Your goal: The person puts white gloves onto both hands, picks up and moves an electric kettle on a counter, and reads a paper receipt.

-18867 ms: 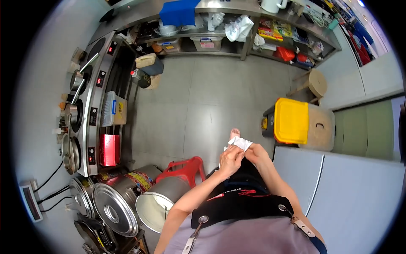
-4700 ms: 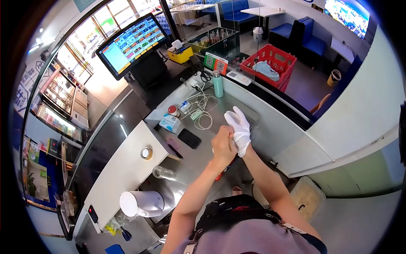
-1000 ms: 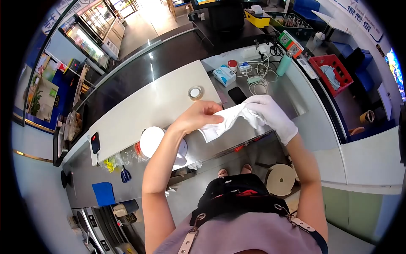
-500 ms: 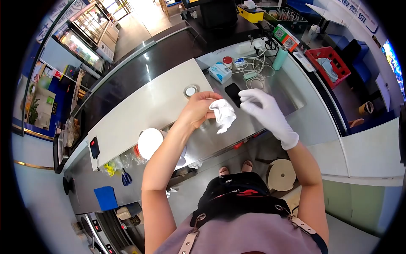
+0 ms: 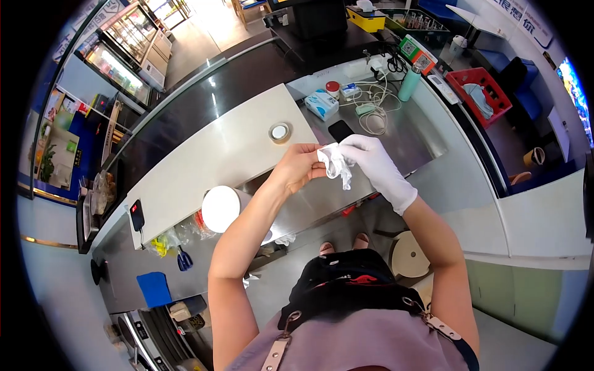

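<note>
My left hand (image 5: pixel 297 167) is bare and pinches a crumpled white glove (image 5: pixel 336 164) by its edge. A white glove covers my right hand (image 5: pixel 378 167), whose fingertips are closed on the other side of the loose glove. The loose glove hangs between both hands, above the front edge of the steel counter (image 5: pixel 427 148). Just behind it on the counter lies a black phone (image 5: pixel 340 130). A roll of tape (image 5: pixel 279 133) sits on the white board (image 5: pixel 247 123), beyond my left hand.
A white round-lidded tub (image 5: pixel 221 209) stands beside my left forearm. Farther back are a blue-and-white box (image 5: pixel 322 104), tangled white cables (image 5: pixel 375 114) and a teal bottle (image 5: pixel 409 84). To the left lie blue-handled scissors (image 5: pixel 184 260) and a blue cloth (image 5: pixel 154 289). A round stool (image 5: pixel 408 255) is below.
My right hand has moved left and closed on the loose glove, which only my left hand held before. My left hand has shifted slightly right and down.
</note>
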A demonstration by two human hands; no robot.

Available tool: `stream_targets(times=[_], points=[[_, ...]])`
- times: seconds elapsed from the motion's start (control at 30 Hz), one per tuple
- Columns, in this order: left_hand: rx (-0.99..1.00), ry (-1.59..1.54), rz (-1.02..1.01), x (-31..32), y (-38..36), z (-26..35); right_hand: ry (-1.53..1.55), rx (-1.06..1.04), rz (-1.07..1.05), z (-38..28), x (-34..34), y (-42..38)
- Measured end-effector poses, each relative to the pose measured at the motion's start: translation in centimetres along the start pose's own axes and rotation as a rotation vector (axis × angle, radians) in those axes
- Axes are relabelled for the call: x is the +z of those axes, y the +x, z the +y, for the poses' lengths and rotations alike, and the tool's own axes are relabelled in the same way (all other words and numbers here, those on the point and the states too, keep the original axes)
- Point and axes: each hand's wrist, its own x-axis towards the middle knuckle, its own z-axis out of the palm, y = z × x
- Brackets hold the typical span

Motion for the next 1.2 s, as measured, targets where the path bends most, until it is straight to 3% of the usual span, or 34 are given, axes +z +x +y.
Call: stream_targets(times=[0.1,0.23,0.33,0.43,0.6,0.7,0.8,0.83,0.87,0.97,1.07,1.17,1.2], points=[[0.012,-0.024,0.016,0.8,0.2,-0.1,0.144,-0.056,0.091,-0.1,0.4,0.3],[-0.004,-0.046,0.026,1.1,0.4,-0.1,-0.004,-0.041,-0.006,-0.7,0.5,-0.4],[-0.083,-0.114,0.045,0.8,0.6,-0.3,-0.045,-0.074,0.043,0.6,0.3,0.0],[-0.147,-0.141,-0.079,0.4,0.4,0.1,-0.068,-0.113,0.112,1.3,0.3,0.3],[0.053,0.292,0.049,0.5,0.5,-1.7,-0.216,-0.113,0.159,3.6,-0.8,1.0],[0.127,0.59,0.121,0.0,0.7,-2.8,-0.472,-0.116,0.265,3.7,-0.4,0.3],[0.88,1.254,0.543,0.6,-1.3,-5.2,-0.577,-0.12,0.325,2.6,1.6,-2.0],[0.937,1.127,0.547,1.2,-2.6,-5.6,-0.662,-0.312,0.393,4.0,2.4,-2.3],[0.843,1.024,0.493,1.4,-3.6,-6.8,-0.711,-0.518,0.42,5.6,3.1,-2.5],[0.483,0.745,0.319,-1.1,-3.8,-14.9,-0.924,-0.6,0.308,8.9,5.4,-4.6],[-0.179,0.176,0.221,-3.5,-4.2,-19.3,-1.084,-0.787,0.252,12.9,8.2,-6.7],[-0.361,-0.529,0.225,-5.4,-3.8,-25.1,-1.148,-0.711,0.12,17.6,10.2,-8.7],[-0.391,-0.553,0.293,-6.1,-3.9,-26.4,-1.142,-0.69,0.077,18.9,10.7,-9.2]])
